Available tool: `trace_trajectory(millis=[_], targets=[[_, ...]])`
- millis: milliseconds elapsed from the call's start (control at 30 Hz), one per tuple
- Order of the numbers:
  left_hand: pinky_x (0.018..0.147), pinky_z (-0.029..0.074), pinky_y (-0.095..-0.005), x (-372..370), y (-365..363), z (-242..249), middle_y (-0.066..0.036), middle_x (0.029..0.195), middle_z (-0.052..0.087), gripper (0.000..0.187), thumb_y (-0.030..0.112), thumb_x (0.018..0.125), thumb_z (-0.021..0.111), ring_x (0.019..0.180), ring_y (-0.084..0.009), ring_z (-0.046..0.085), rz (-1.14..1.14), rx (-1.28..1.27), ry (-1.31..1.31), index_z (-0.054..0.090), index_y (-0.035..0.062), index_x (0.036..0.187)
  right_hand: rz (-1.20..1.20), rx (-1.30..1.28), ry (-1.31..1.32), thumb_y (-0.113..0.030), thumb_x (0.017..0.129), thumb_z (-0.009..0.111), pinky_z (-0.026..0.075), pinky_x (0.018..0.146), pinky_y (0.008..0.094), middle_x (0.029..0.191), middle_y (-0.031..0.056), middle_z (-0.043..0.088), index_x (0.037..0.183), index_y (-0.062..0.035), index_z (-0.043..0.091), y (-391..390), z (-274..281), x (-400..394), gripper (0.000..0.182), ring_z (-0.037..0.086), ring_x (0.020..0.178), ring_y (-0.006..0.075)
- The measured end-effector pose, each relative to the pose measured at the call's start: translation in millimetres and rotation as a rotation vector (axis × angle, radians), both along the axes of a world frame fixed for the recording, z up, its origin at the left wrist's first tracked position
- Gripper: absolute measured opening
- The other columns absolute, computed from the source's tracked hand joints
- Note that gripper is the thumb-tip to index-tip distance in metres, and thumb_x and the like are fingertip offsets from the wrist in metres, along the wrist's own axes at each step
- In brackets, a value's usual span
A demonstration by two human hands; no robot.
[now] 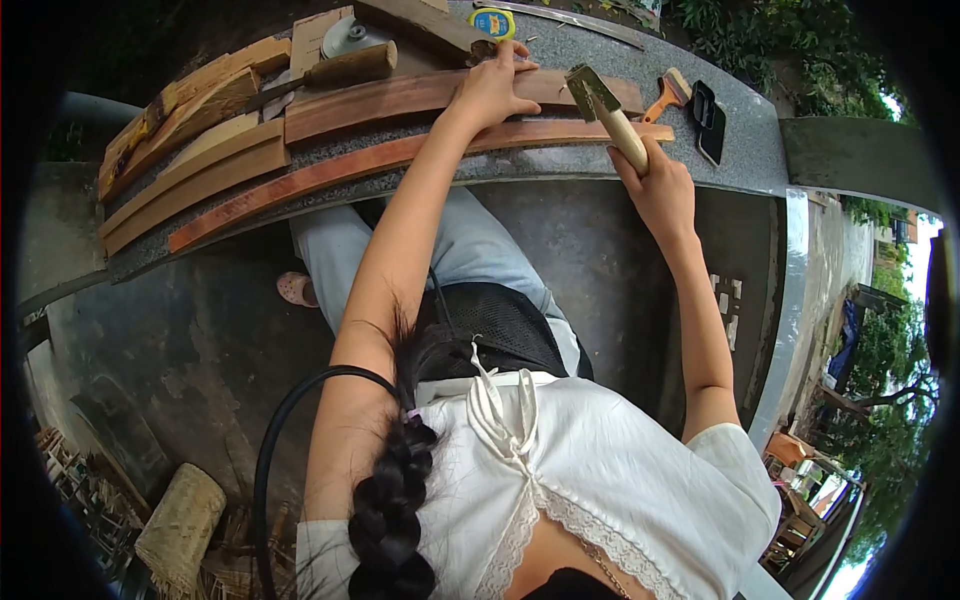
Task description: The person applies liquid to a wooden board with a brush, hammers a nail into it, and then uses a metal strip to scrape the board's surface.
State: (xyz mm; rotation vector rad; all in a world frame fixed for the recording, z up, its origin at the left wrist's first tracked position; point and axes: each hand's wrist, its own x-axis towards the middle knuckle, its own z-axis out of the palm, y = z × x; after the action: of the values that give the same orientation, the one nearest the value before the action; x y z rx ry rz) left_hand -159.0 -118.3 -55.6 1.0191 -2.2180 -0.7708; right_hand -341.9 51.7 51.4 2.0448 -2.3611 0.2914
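Note:
My left hand [490, 92] spans a long reddish-brown wooden board [370, 103], with its fingers over the far edge and its thumb spread toward the near edge. A dark end of a thick wooden beam [425, 28] lies just beyond those fingers. In my right hand [660, 190] is a hammer [626, 142] with a pale wooden handle. Its metal head is raised above the right part of the board. Nearer to me, a narrow reddish strip of wood [300, 182] runs along the bench edge.
The speckled stone bench [745, 150] also carries a tape measure [492, 22], a metal ruler [580, 22], an orange-handled brush [668, 92] and a black phone [710, 132]. Several wood pieces [195, 190], a wooden-handled tool [350, 68] and a grey disc [345, 37] lie left.

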Motion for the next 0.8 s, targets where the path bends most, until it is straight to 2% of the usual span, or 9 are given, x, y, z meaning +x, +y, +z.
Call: trace_trajectory(millis=[67,200,267,333,367,467,700,767,800], targets=[[0.093,0.05,-0.0437,-1,2,3,-0.006,0.118,0.068,0.077,0.029,0.066,0.084,0.112,-0.033,0.061,-0.006,0.051,-0.001,0.035,0.0077,0.121,0.07,-0.002,-0.019,-0.047,0.088,0.063,0.051,0.057,0.0456,0.063,0.0147,0.064,0.09,-0.0094,0.061,2,4,3,0.037,0.066,0.062,0.0356],[0.091,0.05,-0.0437,-2,5,2,-0.007,0.116,0.068,0.071,0.029,0.068,0.082,0.109,-0.0322,0.062,0.026,0.064,0.047,0.037,0.0071,0.118,0.084,0.083,0.116,-0.046,0.088,0.064,0.051,0.056,0.0454,0.063,0.014,0.064,0.087,-0.0083,0.058,-9,-26,-10,0.038,0.065,0.06,0.0354],[0.09,0.051,-0.0437,-1,-3,7,-0.007,0.116,0.068,0.07,0.03,0.069,0.081,0.108,-0.0321,0.063,0.047,0.041,0.073,0.037,0.0067,0.117,0.076,0.111,0.127,-0.046,0.088,0.063,0.051,0.056,0.0451,0.064,0.0138,0.065,0.086,-0.0079,0.058,-14,-7,0,0.038,0.065,0.06,0.0353],[0.09,0.05,-0.0435,-2,5,7,-0.006,0.117,0.068,0.06,0.032,0.075,0.076,0.106,-0.0326,0.064,0.061,0.11,0.046,0.04,0.0082,0.117,0.087,0.078,0.095,-0.046,0.089,0.061,0.051,0.055,0.0452,0.065,0.0142,0.065,0.087,-0.0077,0.058,-1,6,12,0.038,0.066,0.061,0.0356],[0.088,0.051,-0.0441,-1,5,8,-0.005,0.116,0.069,0.053,0.028,0.079,0.072,0.106,-0.0336,0.064,0.05,0.086,0.045,0.039,0.0076,0.116,0.118,0.037,0.07,-0.046,0.089,0.06,0.052,0.055,0.0449,0.065,0.0137,0.065,0.087,-0.0081,0.058,2,8,15,0.038,0.066,0.062,0.0352],[0.087,0.051,-0.044,-1,8,9,-0.005,0.116,0.069,0.05,0.026,0.081,0.071,0.105,-0.0339,0.064,0.049,0.053,0.056,0.039,0.007,0.114,0.053,0.068,0.082,-0.047,0.089,0.061,0.052,0.055,0.0444,0.065,0.0129,0.065,0.088,-0.0089,0.057,-1,-6,11,0.038,0.066,0.061,0.0343],[0.088,0.051,-0.045,-7,-4,-11,-0.008,0.116,0.068,0.059,0.033,0.076,0.077,0.106,-0.0344,0.064,0.05,0.04,0.063,0.039,0.0065,0.113,0.152,0.066,0.074,-0.045,0.088,0.062,0.051,0.055,0.0439,0.067,0.0119,0.066,0.093,-0.0106,0.059,-1,-4,21,0.035,0.066,0.063,0.0337],[0.088,0.051,-0.045,-4,5,2,-0.008,0.117,0.068,0.058,0.033,0.077,0.076,0.106,-0.0348,0.063,0.056,0.066,0.035,0.039,0.0065,0.113,0.146,0.02,0.042,-0.045,0.087,0.064,0.051,0.055,0.0438,0.067,0.0119,0.065,0.092,-0.0119,0.06,-3,-9,16,0.034,0.066,0.063,0.0339],[0.087,0.051,-0.045,-3,7,11,-0.009,0.117,0.068,0.056,0.033,0.079,0.075,0.106,-0.0353,0.063,0.062,0.08,0.013,0.039,0.0066,0.113,0.076,0.094,0.099,-0.044,0.087,0.065,0.051,0.055,0.0433,0.067,0.0114,0.066,0.093,-0.0122,0.06,-11,-16,4,0.033,0.066,0.063,0.0335]])
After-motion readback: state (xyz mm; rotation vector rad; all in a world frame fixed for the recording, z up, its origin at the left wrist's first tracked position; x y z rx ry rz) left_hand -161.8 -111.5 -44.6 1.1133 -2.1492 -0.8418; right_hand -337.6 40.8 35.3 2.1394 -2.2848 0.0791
